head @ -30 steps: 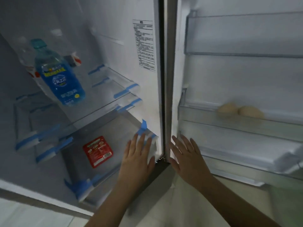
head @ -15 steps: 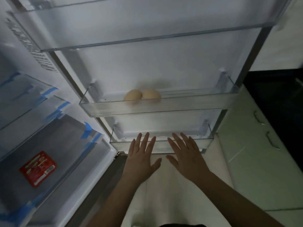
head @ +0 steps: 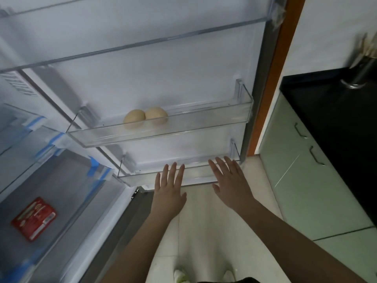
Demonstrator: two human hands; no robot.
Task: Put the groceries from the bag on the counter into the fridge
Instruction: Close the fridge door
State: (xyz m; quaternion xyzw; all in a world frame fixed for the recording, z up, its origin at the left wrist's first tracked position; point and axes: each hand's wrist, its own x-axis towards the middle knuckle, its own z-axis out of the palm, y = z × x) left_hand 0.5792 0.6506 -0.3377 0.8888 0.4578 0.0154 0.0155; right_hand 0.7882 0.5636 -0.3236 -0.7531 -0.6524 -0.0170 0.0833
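Printed label [head: 20, 84] on fridge inner side wall, upper left: rows of small dark print, too small and blurred to read. Red packet [head: 33, 218] on lower fridge shelf [head: 67, 201], left: pale lettering and small white patch at one corner, print illegible at this angle. No brand, number or sign legible elsewhere.

Now spread wider apart than before: left hand [head: 169, 188] and right hand [head: 230, 181], both off fridge body edge, flat-fingered before lowest door bin [head: 195, 175].
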